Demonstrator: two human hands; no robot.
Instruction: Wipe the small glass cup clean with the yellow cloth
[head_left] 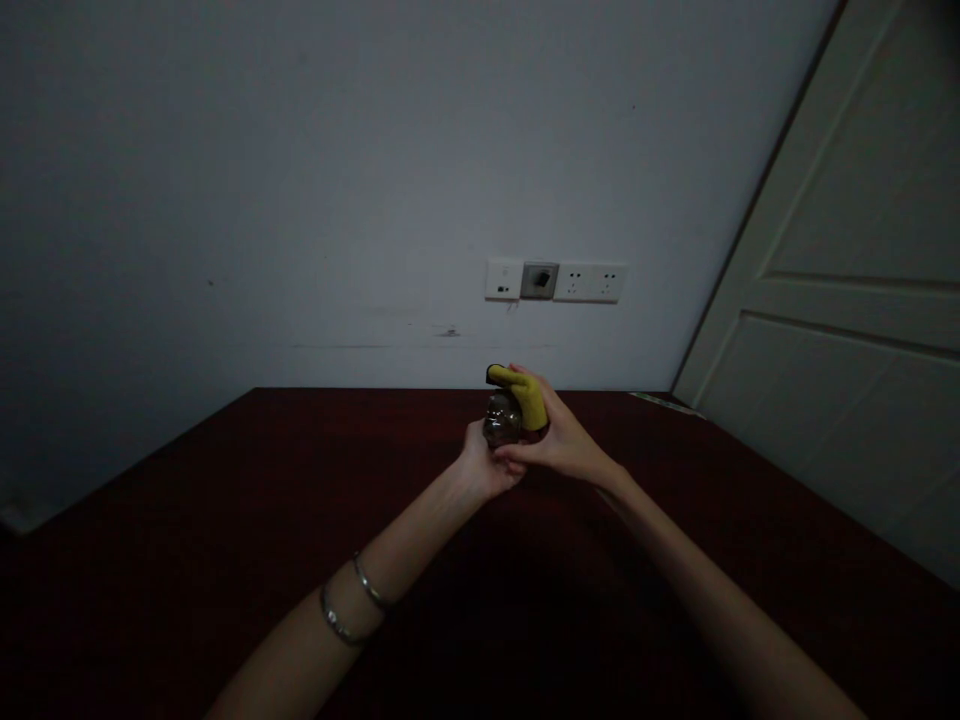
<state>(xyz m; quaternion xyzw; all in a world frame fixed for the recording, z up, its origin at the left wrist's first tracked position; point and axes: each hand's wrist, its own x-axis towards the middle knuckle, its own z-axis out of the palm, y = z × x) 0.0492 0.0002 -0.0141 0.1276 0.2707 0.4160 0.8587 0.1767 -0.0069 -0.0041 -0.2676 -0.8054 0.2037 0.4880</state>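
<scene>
Both my arms reach out over a dark red table (225,560). My left hand (484,465) is closed around a small clear glass object (501,420), holding it from below. My right hand (559,440) is closed on a yellow cloth (525,393) and presses it against the top and right side of the glass object. Most of the glass is hidden by my fingers and the cloth. Two thin metal bangles (352,605) sit on my left forearm.
A pale wall stands behind the table with a row of white sockets and a grey switch (553,281). A white panelled door (847,300) fills the right side. The room is dim.
</scene>
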